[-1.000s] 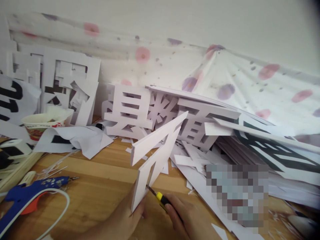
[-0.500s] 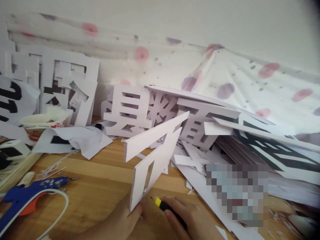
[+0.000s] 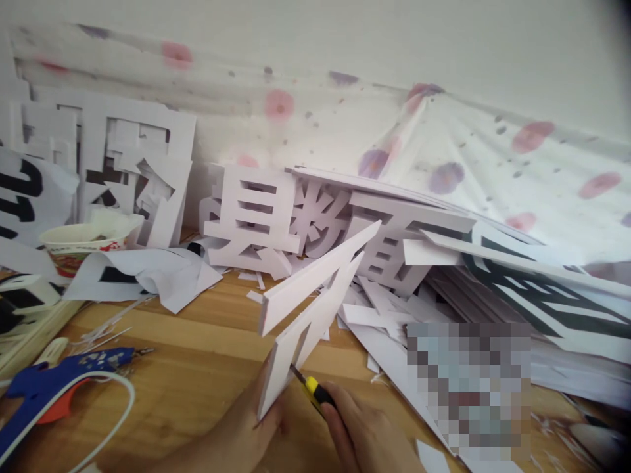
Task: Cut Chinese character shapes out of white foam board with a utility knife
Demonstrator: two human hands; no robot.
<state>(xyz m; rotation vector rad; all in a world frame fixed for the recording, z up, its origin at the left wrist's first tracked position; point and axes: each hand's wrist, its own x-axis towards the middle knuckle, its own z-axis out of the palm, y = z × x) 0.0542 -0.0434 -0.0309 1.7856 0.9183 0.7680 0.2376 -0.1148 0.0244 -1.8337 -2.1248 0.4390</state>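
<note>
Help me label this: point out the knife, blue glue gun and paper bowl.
Knife (image 3: 311, 385), head view: yellow part of its handle.
Blue glue gun (image 3: 56, 377), head view: its body.
Paper bowl (image 3: 69, 261), head view: printed side wall.

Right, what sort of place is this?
Probably a sign-making or craft workspace: white cut-out characters stand at the back of a wooden table, what looks like a blue glue gun lies on it, and the right hand holds a yellow-and-black cutter.
</note>
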